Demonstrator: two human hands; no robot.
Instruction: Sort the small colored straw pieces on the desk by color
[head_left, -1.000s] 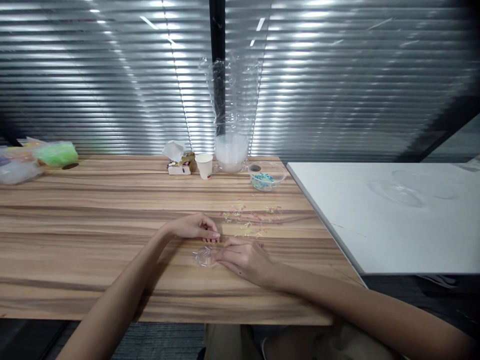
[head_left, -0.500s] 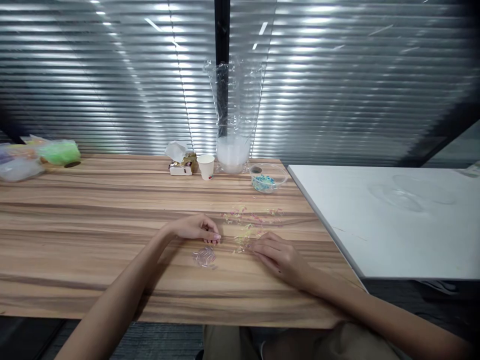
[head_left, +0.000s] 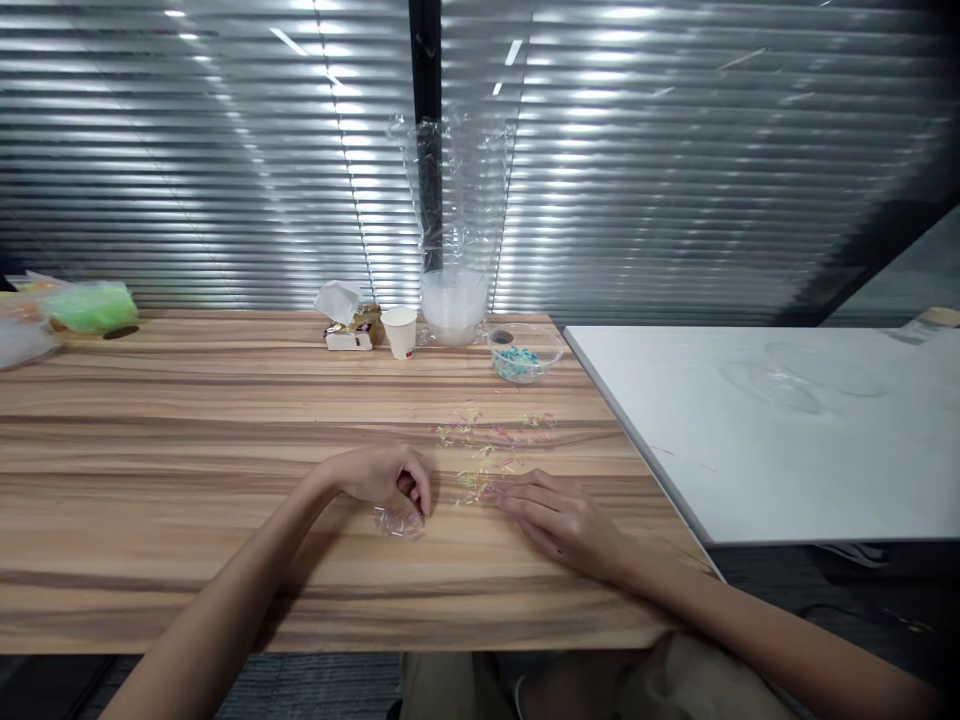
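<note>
My left hand (head_left: pixel 382 478) rests on the wooden table (head_left: pixel 187 440) with its fingers curled down onto a small clear plastic bag (head_left: pixel 400 522), pinching its upper edge. My right hand (head_left: pixel 559 515) lies to the right of it, fingers stretched flat, fingertips touching the near edge of a scatter of tiny pastel sticks (head_left: pixel 491 450). The small bag seems to hold a few of these pieces; I cannot make out more.
At the table's far edge stand a white paper cup (head_left: pixel 400 331), a small box with wrappers (head_left: pixel 346 322), a tall clear bag of white material (head_left: pixel 452 240) and a clear bowl of blue bits (head_left: pixel 521 353). Coloured bags (head_left: pixel 86 305) sit far left. A white table (head_left: pixel 787 420) adjoins right.
My right hand left the small bag and moved right to the scattered sticks. My left hand then dropped down onto the bag and curled its fingers over it.
</note>
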